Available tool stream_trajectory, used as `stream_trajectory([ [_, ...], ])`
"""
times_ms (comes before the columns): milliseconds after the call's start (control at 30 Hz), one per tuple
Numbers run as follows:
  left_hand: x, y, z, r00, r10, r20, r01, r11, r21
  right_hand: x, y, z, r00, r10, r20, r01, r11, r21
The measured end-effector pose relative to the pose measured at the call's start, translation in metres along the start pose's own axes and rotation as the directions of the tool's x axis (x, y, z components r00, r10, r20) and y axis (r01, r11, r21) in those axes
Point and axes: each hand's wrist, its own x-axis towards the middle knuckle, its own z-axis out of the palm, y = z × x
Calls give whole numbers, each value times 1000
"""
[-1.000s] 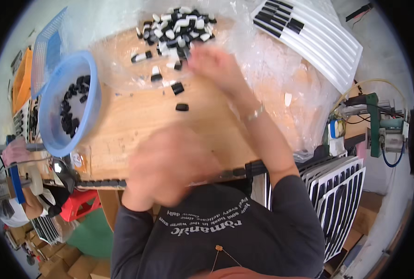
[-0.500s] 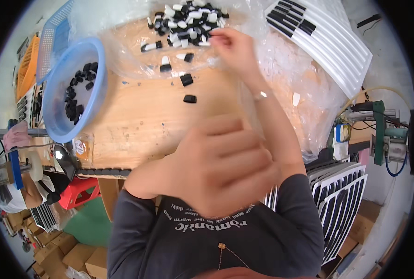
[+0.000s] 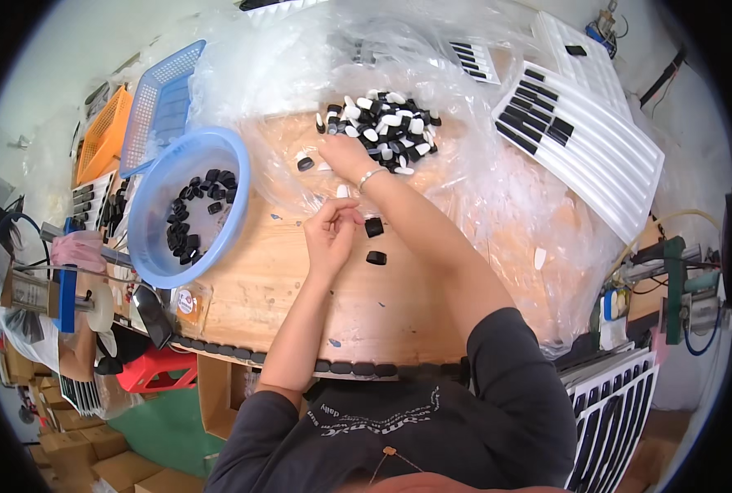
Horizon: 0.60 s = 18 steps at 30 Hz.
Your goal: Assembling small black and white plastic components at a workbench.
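Note:
My left hand [image 3: 331, 237] is over the middle of the wooden table, its fingers curled inward; whether they hold anything is hidden. Just beyond its knuckles lies a small white piece [image 3: 343, 191], partly covered by the hand. My right hand [image 3: 345, 156] reaches across to the left edge of a pile of small black and white plastic pieces [image 3: 390, 123]. Its fingertips are hidden, close to a loose black piece [image 3: 305, 164]. To the right of my left hand lie two black blocks, a farther one [image 3: 373, 228] and a nearer one [image 3: 376, 258].
A blue basin [image 3: 238, 209] holding black pieces stands at left, with a blue basket [image 3: 164, 103] and an orange basket [image 3: 103, 135] behind. Clear plastic sheeting [image 3: 497, 197] covers the back and right. A white ribbed tray [image 3: 596, 172] lies at right. Black blocks [image 3: 357, 369] line the front edge.
My left hand has gone from close before my chest out to the table. My right hand has shifted from the pile's right side to its left edge. The view has shifted too.

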Motion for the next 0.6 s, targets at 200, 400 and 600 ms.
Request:
stream_trajectory([
  [200,13,-7,-25,956,-38,-290,51,998,37,-17,-17,-63,939,334,86,-243,464,852],
  [400,18,1,-39,964,-241,-110,188,914,-360,-61,-50,-111,981,62,183,-187,65,980],
  [600,12,1,-30,978,-103,-181,71,982,-177,-84,-61,-127,989,116,-92,11,559,829],
])
